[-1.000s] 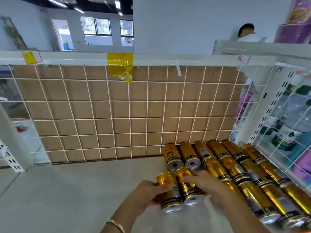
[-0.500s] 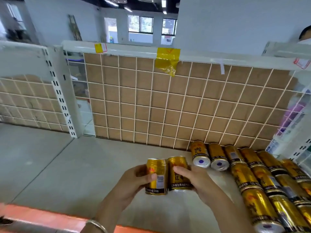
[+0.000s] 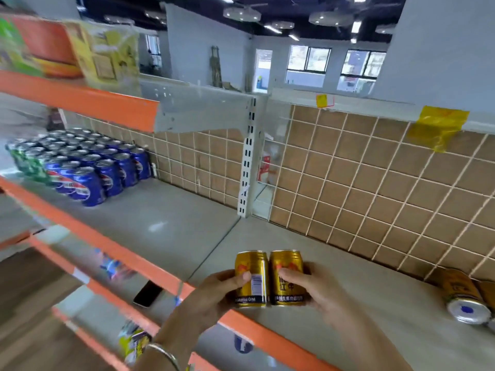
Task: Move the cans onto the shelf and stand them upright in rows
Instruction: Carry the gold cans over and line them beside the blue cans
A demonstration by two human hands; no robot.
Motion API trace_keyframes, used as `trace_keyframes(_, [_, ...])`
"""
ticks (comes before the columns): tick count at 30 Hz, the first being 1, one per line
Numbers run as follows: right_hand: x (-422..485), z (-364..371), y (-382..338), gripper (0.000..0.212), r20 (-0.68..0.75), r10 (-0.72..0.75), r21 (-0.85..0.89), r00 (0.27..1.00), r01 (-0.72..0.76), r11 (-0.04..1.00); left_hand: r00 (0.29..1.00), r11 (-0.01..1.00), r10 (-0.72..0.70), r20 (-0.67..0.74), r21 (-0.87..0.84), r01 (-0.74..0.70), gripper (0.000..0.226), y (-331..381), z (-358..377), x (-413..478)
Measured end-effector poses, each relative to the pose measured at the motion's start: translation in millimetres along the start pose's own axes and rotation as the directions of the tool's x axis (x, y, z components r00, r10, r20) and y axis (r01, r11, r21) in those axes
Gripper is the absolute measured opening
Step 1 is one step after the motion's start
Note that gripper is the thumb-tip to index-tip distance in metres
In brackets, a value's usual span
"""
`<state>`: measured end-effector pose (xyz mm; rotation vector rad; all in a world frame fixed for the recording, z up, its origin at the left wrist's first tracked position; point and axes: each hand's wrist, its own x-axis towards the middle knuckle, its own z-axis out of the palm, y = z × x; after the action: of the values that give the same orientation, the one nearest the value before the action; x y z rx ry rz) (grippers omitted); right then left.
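Note:
Two gold cans stand upright side by side in the air above the front edge of the grey shelf [image 3: 171, 226]. My left hand [image 3: 214, 298] grips the left gold can [image 3: 251, 278], thumb across its front. My right hand [image 3: 316, 287] grips the right gold can [image 3: 288, 277] the same way. At the far right a lying gold can [image 3: 460, 293] rests on the shelf with its silver end towards me, and the edge of another shows beside it.
Blue cans [image 3: 107, 170] and green cans [image 3: 24, 162] stand in rows at the shelf's far left. A white slotted upright [image 3: 247, 162] divides the wire-grid back panel [image 3: 375, 188]. An orange rail [image 3: 112, 245] edges the shelf; a dark phone [image 3: 147, 293] lies on the shelf below.
Both hands have carried the two gold cans left and back to the shelf's front edge. The view has swung left, so the pile of lying cans has slid almost out of sight.

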<state>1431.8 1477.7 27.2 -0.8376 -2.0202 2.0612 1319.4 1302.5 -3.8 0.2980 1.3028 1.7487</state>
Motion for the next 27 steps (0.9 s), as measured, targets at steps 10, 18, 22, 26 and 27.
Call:
trace_keyframes(10, [57, 155, -14, 0.056, 0.068, -0.064, 0.041, 0.996, 0.061, 0.997, 0.984, 0.98, 0.15, -0.096, 0.15, -0.135, 0.01, 59, -132, -29])
trace_keyframes(18, [96, 240, -20, 0.073, 0.085, -0.106, 0.087, 0.991, 0.098, 0.991, 0.948, 0.96, 0.243, -0.205, 0.192, -0.204, 0.042, 88, -206, -29])
trace_keyframes(22, [125, 264, -26, 0.071, 0.076, -0.144, 0.054, 0.987, 0.141, 0.989, 0.909, 0.942, 0.289, -0.301, 0.258, -0.215, 0.069, 100, -234, -14])
trace_keyframes(26, [160, 289, -34, 0.078, 0.074, -0.154, 0.027, 0.985, 0.152, 0.988, 0.855, 0.944, 0.303, -0.421, 0.257, -0.207, 0.085, 118, -263, 3])
trace_keyframes(27, [170, 297, -37, 0.082, 0.079, -0.153, 0.024, 0.985, 0.152, 0.988, 0.849, 0.943, 0.304, -0.433, 0.264, -0.203, 0.086, 123, -271, 7])
